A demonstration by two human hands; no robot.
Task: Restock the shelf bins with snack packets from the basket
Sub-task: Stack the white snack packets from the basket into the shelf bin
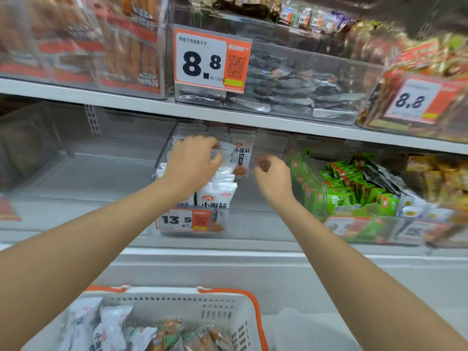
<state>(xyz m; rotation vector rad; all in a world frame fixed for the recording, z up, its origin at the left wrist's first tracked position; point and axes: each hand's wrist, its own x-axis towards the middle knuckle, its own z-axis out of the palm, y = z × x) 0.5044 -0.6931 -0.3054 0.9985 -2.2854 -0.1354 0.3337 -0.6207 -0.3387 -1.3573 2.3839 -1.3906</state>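
A clear shelf bin (162, 160) on the lower shelf holds several white snack packets (217, 193) with red logos and black characters. My left hand (192, 160) reaches into this bin, its fingers curled over a white packet on top of the pile. My right hand (272, 173) hovers just right of the packets inside the same bin, fingers loosely curled with nothing in them. At the bottom, a grey basket (202, 310) with orange handles holds more white packets (106, 328) and some brown and green ones (172, 335).
The neighbouring bin on the right holds green packets (349, 196). The bin on the left (76, 173) looks bare. The upper shelf (152, 107) carries bins of silver and orange snacks with an 8.8 price tag (210, 62). A 13.5 tag (182, 220) hangs on the white packets' bin.
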